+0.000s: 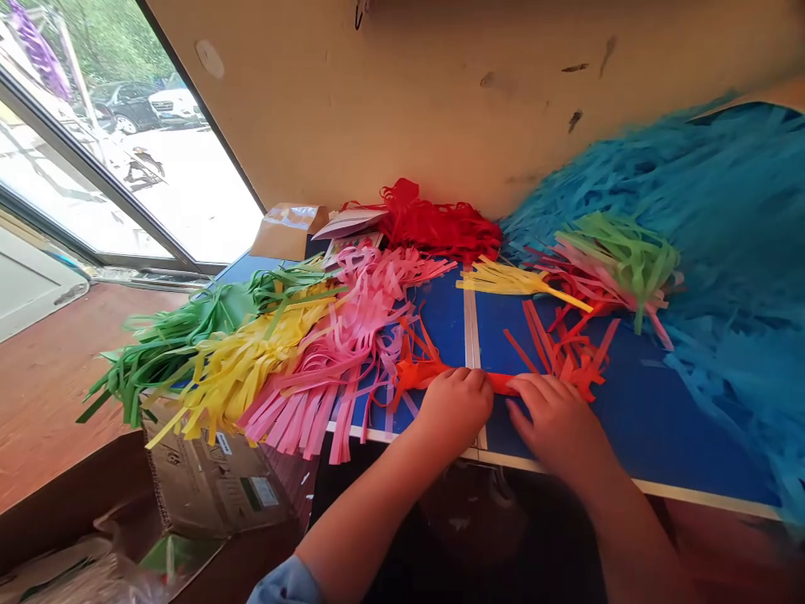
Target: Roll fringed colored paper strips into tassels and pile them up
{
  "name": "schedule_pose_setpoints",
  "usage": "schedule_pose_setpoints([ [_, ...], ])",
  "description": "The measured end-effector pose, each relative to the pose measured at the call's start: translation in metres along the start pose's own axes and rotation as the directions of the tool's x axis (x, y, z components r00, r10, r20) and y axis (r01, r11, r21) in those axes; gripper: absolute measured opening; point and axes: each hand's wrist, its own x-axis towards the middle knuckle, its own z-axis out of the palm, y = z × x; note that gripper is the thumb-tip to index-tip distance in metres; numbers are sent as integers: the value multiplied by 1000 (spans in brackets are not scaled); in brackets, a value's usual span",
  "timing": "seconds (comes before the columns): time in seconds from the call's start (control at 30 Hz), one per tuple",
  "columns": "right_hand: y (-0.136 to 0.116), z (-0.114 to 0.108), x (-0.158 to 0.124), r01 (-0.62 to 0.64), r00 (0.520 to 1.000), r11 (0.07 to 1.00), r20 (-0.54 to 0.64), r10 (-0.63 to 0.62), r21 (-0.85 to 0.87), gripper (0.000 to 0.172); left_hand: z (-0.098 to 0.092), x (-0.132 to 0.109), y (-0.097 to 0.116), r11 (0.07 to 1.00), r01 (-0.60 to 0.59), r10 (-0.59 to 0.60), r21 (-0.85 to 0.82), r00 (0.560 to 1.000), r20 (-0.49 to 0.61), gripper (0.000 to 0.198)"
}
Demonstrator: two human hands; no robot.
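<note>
My left hand (456, 411) and my right hand (557, 419) lie close together near the front edge of a blue table (660, 419). Both press on the band of a red-orange paper fringe (433, 373), whose cut strips spread towards the right. To the left lie fringes of pink (333, 352), yellow (245, 361) and green (169, 344) paper, overhanging the table edge. Beyond my hands are a small yellow bundle (509, 281) and a green-and-pink bundle (620, 260). A red paper heap (433, 226) sits at the back.
A large mass of blue paper strips (710, 210) fills the right side against a beige wall (377, 101). Brown paper (288, 228) and white cards (349, 222) lie at the back. An open cardboard box (214, 478) stands below left, above a wooden floor (56, 377).
</note>
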Motion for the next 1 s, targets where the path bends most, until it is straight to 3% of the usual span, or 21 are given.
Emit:
schedule_pose_setpoints([
  [0.27, 3, 2, 3, -49, 998, 999, 43, 49, -2, 17, -1, -4, -5, 999, 44, -43, -20, 999, 17, 19],
  [0.5, 17, -2, -13, -190, 981, 980, 23, 191, -57, 23, 7, -6, -8, 997, 75, -72, 30, 993, -92, 15],
  [0.7, 21, -5, -18, -227, 970, 974, 89, 226, 4, 22, -1, -25, -18, 995, 79, -84, -65, 994, -70, 15],
  [0.87, 20, -9, -15, -213, 974, 976, 91, 208, 43, 20, -2, -29, -14, 991, 130, -135, -39, 964, -229, 13],
  [0.93, 19, -11, -15, -204, 977, 978, 79, 201, 34, 18, -2, -21, -6, 994, 112, -105, 7, 951, -290, 15],
  [1.0, 17, -13, -14, -188, 980, 982, 63, 187, 16, 14, -2, -11, 1, 998, 46, -32, 45, 962, -270, 12],
])
